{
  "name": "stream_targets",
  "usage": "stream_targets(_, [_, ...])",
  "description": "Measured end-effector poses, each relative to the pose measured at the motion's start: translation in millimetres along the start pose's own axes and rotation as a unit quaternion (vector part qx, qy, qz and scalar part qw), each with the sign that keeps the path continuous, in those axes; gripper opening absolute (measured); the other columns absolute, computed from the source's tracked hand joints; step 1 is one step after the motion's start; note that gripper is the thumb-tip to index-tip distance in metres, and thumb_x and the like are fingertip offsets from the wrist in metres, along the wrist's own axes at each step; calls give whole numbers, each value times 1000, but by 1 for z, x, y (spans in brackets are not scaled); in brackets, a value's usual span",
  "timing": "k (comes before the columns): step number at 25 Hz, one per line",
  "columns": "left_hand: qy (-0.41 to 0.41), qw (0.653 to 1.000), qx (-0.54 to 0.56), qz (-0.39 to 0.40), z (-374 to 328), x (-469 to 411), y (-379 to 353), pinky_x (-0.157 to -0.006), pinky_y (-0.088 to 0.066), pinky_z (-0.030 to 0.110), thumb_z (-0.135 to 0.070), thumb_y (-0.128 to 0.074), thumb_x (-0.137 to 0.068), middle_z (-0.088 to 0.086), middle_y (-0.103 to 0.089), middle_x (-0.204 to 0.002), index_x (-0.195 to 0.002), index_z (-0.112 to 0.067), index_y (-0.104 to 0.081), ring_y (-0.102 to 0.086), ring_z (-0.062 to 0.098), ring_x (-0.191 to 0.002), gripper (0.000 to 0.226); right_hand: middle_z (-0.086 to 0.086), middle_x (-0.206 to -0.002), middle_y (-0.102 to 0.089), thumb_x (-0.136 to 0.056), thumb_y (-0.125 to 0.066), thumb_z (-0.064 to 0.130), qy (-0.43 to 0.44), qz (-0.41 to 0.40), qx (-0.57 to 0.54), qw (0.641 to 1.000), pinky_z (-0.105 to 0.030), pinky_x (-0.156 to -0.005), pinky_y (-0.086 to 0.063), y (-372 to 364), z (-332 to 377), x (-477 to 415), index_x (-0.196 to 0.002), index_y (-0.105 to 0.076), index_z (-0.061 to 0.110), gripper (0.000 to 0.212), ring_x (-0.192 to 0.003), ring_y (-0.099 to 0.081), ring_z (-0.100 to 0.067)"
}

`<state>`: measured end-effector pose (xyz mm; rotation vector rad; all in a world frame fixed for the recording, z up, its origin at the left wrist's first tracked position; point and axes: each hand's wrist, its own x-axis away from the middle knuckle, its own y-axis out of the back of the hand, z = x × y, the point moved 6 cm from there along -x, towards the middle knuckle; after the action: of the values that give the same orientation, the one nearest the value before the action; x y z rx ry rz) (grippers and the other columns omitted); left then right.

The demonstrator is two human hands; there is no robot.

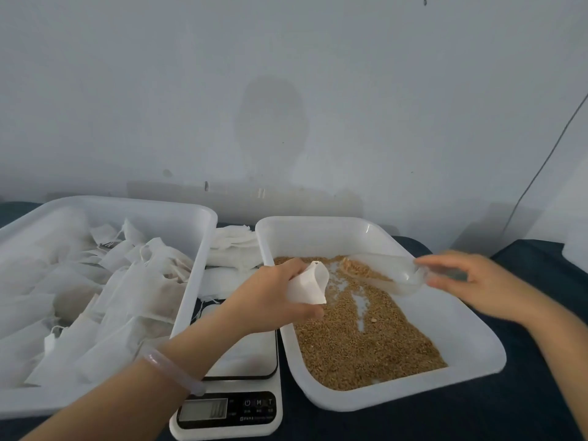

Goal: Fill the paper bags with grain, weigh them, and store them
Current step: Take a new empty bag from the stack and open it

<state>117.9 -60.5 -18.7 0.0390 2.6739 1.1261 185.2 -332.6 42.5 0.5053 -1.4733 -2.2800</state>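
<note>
My left hand (270, 297) grips a small white paper bag (310, 286), its mouth held open over the left edge of the grain tray (471, 338). Brown grain (359, 338) covers the tray's floor, with bare streaks in it. My right hand (477, 284) holds the handle end of a clear plastic scoop (385, 273), which carries some grain and points at the bag's mouth. A white digital scale (241, 389) sits between the two trays, under my left forearm, with nothing on its platform.
A large white tray (194, 214) on the left holds several filled white bags (127, 297). A stack of flat unfilled bags (232, 249) lies behind the scale. A dark blue cloth (477, 421) covers the table. A grey wall stands close behind, with a cable (541, 173) at right.
</note>
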Motion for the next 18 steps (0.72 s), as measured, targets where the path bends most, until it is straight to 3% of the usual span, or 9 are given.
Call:
stream_targets(4, [35, 997, 64, -16, 0, -13, -12, -54, -44, 10, -53, -77, -64, -18, -56, -90, -104, -34, -48, -56, -3, -77, 53, 39, -106, -59, -76, -59, 44, 31, -15, -27, 999, -16, -83, -39, 33, 19, 4, -103, -57, 57, 30, -103, -51, 20])
stream_targets(9, [31, 997, 74, -9, -6, -18, -25, -51, -44, 11, -54, -78, -62, -18, -55, -85, -92, -37, -45, -56, -3, -71, 48, 23, -109, -60, -87, -61, 35, 25, -3, 73, 997, -31, -99, -41, 28, 29, -6, -120, -59, 42, 33, -107, -54, 3])
stream_targets(12, [27, 999, 15, 13, -9, -19, -35, -52, -37, 14, -59, -74, -64, -19, -50, -85, -103, -35, -42, -52, 0, -74, 56, 26, -108, -54, -90, -56, 37, 48, 2, 176, 983, -31, -105, -28, 20, 38, -12, -126, -56, 40, 35, -103, -48, 2])
stream_targets(18, [27, 993, -115, -10, -4, -18, -50, -57, -35, 26, -66, -65, -69, -11, -51, -92, -116, -27, -37, -49, 13, -78, 67, 22, -112, -50, -90, -56, 41, 78, 6, 240, 968, -24, -110, 1, 9, 60, -23, -125, -52, 44, 35, -105, -38, 2])
